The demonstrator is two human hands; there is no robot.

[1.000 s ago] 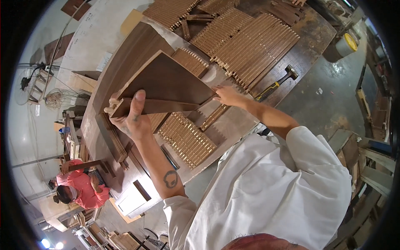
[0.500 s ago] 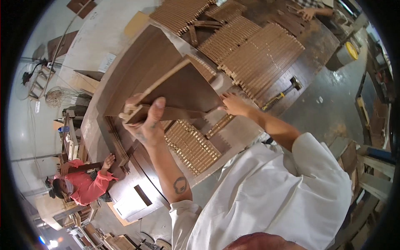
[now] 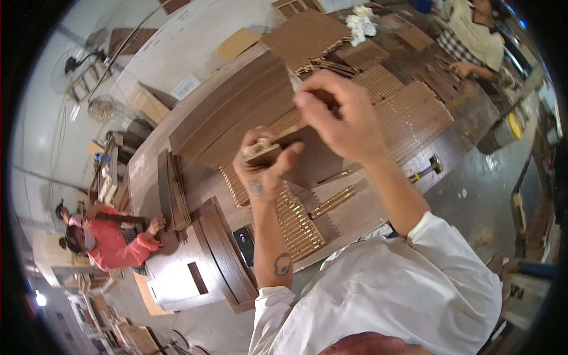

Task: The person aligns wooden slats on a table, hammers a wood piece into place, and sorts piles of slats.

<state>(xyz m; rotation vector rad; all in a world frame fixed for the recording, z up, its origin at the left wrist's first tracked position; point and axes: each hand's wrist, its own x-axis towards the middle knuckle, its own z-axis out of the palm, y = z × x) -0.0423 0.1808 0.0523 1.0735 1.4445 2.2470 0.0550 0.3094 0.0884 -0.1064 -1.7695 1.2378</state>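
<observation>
My left hand (image 3: 265,163) grips dark brown wooden boards (image 3: 319,155) by their jointed corner, the thumb on one face and the fingers round the pale notched end. Above the boards, near their far edge, is my right hand (image 3: 346,118). Its fingers are curled closed, and whatever they hold, if anything, is hidden. Below the boards a row of narrow wooden pieces with notched, light-coloured ends (image 3: 296,228) lies on the worktable (image 3: 355,220).
Stacked long brown boards (image 3: 228,109) lie at the far left, with rows of slats (image 3: 414,121) at the right. A hammer (image 3: 427,170) rests near the right edge, a black phone-like device (image 3: 244,245) by my left forearm. Co-workers stand at left (image 3: 118,242) and far right (image 3: 473,35).
My right hand has lifted off the lower right edge of the boards and moved up and over them, closing. My left hand has shifted right with the boards, which have turned.
</observation>
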